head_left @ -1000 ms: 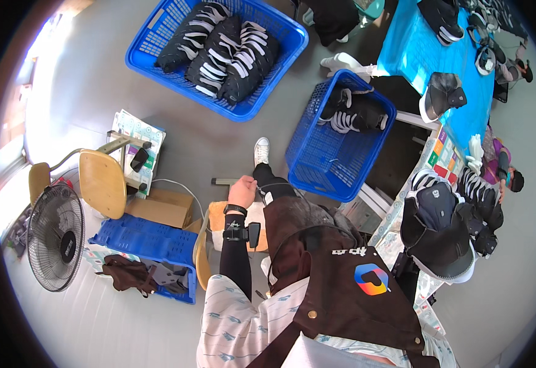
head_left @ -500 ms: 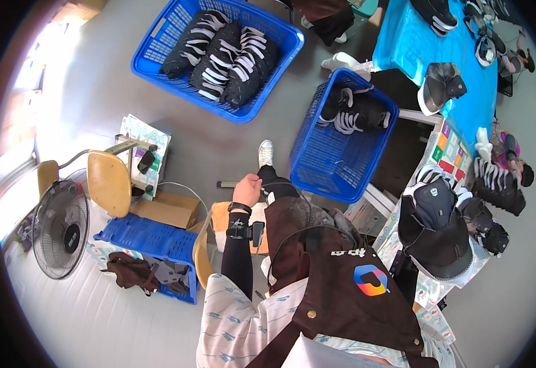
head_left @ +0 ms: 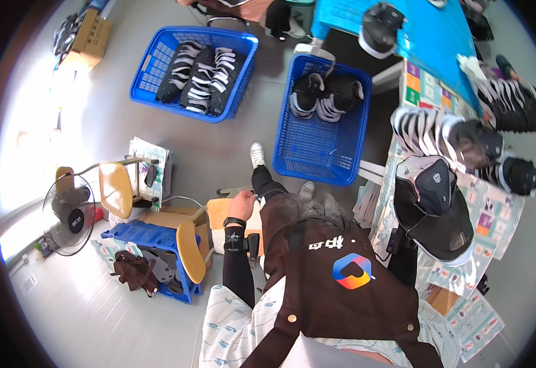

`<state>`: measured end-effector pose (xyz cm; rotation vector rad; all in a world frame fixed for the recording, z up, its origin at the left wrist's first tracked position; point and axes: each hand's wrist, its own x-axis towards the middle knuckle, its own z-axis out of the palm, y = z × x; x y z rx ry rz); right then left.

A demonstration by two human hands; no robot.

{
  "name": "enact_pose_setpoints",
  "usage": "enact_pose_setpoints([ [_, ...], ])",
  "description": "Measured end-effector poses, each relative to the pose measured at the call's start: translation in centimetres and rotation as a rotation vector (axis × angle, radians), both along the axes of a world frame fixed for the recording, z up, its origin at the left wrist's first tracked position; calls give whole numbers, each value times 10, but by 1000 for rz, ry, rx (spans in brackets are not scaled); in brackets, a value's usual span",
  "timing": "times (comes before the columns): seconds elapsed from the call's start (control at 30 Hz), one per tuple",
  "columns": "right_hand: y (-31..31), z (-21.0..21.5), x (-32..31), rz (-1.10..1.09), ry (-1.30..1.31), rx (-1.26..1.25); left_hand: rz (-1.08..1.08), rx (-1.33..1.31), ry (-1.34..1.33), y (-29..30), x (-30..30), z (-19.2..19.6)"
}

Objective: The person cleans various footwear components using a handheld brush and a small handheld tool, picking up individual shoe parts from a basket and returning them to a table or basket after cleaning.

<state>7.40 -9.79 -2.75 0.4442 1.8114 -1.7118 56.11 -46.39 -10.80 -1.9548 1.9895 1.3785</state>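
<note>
My left hand (head_left: pixel 241 205) is raised in front of the edge of my brown apron (head_left: pixel 317 288), thumb and fingers drawn together. Whether anything thin sits in the pinch is too small to make out. On the right, a black shoe upper (head_left: pixel 436 230) with a dark tongue and pale stitched edge is close to me. My right forearm (head_left: pixel 406 264) in a black sleeve reaches up to it, and the hand itself is hidden behind the upper. Beyond it, nested black-and-white shoe uppers (head_left: pixel 424 129) form a row on the paper-covered worktable (head_left: pixel 492 211).
Two blue baskets (head_left: pixel 194 30) (head_left: pixel 320 162) with shoe uppers stand on the floor ahead. A blue-covered table (head_left: pixel 430 43) is at the far right. To my left are a fan (head_left: pixel 71 218), wooden-seated chairs (head_left: pixel 115 190) and a blue crate (head_left: pixel 157 236). Another person sits at the top.
The view has shifted, so the baskets appear further left. My left hand stays drawn together by the apron. The near upper keeps almost the same place beside me while the stacks behind it shift.
</note>
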Motion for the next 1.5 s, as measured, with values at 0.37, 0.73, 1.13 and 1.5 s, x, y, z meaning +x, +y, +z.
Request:
enact_pose_setpoints([
  [0.37,161,-4,16,-149,3,-56,-283,26,-109,83,-43,50],
  [0.73,222,21,82,-304,85,-54,-419,186,234,76,-51,29],
  [1.13,232,17,102,-325,149,-91,-861,688,490,50,-79,163],
  [1.5,135,79,124,-178,46,-131,-1092,51,429,135,-194,129],
])
